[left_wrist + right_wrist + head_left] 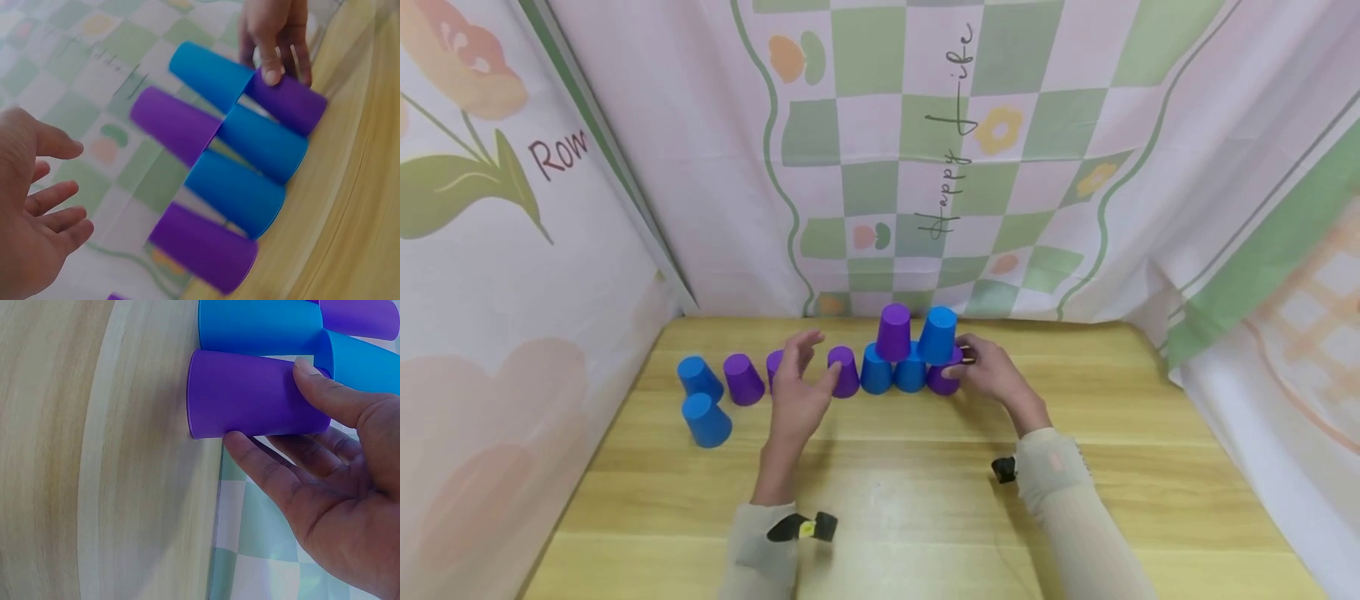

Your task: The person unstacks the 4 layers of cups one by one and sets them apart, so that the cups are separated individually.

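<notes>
Blue and purple cups stand upside down in a row along the back of the table. My right hand (996, 377) holds the purple cup (250, 397) at the row's right end, thumb on one side and fingers round the other. Above it a blue cup (938, 335) and a purple cup (894, 333) form an upper level, resting on that cup and two blue cups (876, 371). My left hand (797, 404), fingers spread and holding nothing, hovers left of the purple cup (846, 375) beside the stack. It partly hides another purple cup (772, 361).
Farther left stand a purple cup (743, 381) and a blue cup (695, 374), with another blue cup (707, 423) in front of it. A patterned curtain (940, 183) hangs behind the wooden table (910, 500), and cloth also borders both sides.
</notes>
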`<state>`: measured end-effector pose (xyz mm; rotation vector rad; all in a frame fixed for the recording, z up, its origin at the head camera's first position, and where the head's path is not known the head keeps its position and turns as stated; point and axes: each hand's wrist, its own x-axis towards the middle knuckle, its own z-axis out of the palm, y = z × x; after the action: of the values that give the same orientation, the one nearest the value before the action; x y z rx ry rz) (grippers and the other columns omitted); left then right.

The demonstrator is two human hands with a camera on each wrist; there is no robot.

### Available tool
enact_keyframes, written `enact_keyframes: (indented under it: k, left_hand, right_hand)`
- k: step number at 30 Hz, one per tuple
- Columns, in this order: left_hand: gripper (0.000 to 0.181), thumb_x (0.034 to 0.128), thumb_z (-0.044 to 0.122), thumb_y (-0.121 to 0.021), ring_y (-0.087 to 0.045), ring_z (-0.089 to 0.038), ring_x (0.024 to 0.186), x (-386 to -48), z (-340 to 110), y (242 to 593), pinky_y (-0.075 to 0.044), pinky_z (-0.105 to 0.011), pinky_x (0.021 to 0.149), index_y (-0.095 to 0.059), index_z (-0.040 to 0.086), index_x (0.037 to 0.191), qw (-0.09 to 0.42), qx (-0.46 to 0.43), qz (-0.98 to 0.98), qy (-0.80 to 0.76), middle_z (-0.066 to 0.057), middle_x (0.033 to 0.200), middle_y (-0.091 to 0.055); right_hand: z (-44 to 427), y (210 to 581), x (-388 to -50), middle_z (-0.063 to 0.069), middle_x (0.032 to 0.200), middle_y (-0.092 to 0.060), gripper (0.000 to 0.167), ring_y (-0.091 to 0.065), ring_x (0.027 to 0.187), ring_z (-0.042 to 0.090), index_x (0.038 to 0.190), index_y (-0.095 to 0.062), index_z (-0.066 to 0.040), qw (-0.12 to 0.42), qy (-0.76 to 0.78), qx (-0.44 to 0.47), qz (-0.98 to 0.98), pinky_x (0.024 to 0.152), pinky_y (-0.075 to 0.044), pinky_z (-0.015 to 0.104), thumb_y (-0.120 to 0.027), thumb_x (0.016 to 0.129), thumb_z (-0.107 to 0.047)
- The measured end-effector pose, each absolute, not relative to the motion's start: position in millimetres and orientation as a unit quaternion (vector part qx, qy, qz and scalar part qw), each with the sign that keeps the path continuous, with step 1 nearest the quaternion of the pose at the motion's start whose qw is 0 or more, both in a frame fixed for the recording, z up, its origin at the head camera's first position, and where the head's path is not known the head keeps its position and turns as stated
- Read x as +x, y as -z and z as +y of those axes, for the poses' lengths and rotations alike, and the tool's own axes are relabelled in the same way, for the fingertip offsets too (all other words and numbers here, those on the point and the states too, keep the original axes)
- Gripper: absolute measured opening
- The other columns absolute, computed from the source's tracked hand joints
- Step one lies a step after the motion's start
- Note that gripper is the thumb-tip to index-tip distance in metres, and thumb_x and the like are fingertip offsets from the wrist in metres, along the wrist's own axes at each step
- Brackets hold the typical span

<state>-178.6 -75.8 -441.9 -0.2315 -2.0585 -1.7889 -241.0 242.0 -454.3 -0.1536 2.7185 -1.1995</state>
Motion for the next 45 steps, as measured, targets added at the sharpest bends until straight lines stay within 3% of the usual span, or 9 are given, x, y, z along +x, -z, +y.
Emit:
enact_keyframes:
  k: [13, 20, 25, 32, 45]
  left_hand:
    - [0.062, 0.0914, 0.004, -0.080, -0.056, -0.036, 0.137, -221.0, -23.5, 445.5, -0.044, -0.048, 0.120, -0.050, 0.003, 0.146, 0.151, -0.124, -0.763, 0.616, -0.017, 0.143, -0.061]
    - [0.066, 0.0916, 0.010, -0.082, -0.055, -0.037, 0.139, -230.8, -10.0, 440.3, -0.045, -0.047, 0.119, -0.050, 0.002, 0.149, 0.141, -0.102, -0.786, 0.593, -0.018, 0.146, -0.060]
    - [0.070, 0.0923, 0.014, -0.082, -0.051, -0.042, 0.141, -235.3, -2.0, 440.7, -0.044, -0.054, 0.120, -0.047, 0.004, 0.153, 0.110, -0.091, -0.787, 0.600, -0.018, 0.149, -0.057]
    - [0.078, 0.0905, 0.013, -0.083, -0.051, -0.038, 0.144, -239.0, 6.5, 443.4, -0.043, -0.051, 0.121, -0.044, 0.005, 0.157, 0.097, -0.077, -0.795, 0.594, -0.018, 0.156, -0.053]
    - [0.067, 0.0929, 0.006, -0.078, -0.058, -0.038, 0.135, -242.8, 16.5, 443.6, -0.046, -0.054, 0.117, -0.048, 0.003, 0.153, 0.107, -0.068, -0.792, 0.597, -0.020, 0.148, -0.059]
  right_hand:
    - [239.7, 452.4, -238.2, 0.028, 0.143, -0.061, 0.056, -0.060, 0.132, 0.046, 0.145, -0.052, 0.003, 0.076, 0.402, -0.049, 0.911, 0.107, -0.054, 0.058, -0.074, 0.099, -0.020]
    - [239.5, 452.9, -237.5, 0.028, 0.143, -0.061, 0.055, -0.060, 0.133, 0.046, 0.144, -0.053, 0.003, 0.076, 0.405, -0.052, 0.910, 0.108, -0.053, 0.058, -0.074, 0.099, -0.020]
    - [241.2, 454.2, -238.4, 0.028, 0.142, -0.062, 0.054, -0.060, 0.132, 0.046, 0.144, -0.053, 0.002, 0.071, 0.402, -0.052, 0.911, 0.107, -0.054, 0.058, -0.073, 0.100, -0.021]
    - [241.5, 454.1, -238.1, 0.028, 0.142, -0.062, 0.054, -0.060, 0.133, 0.047, 0.143, -0.054, 0.002, 0.070, 0.405, -0.054, 0.910, 0.107, -0.054, 0.059, -0.074, 0.099, -0.021]
    - [240.0, 454.9, -239.1, 0.028, 0.141, -0.062, 0.055, -0.061, 0.132, 0.046, 0.143, -0.054, 0.002, 0.067, 0.404, -0.053, 0.911, 0.107, -0.054, 0.058, -0.075, 0.098, -0.019]
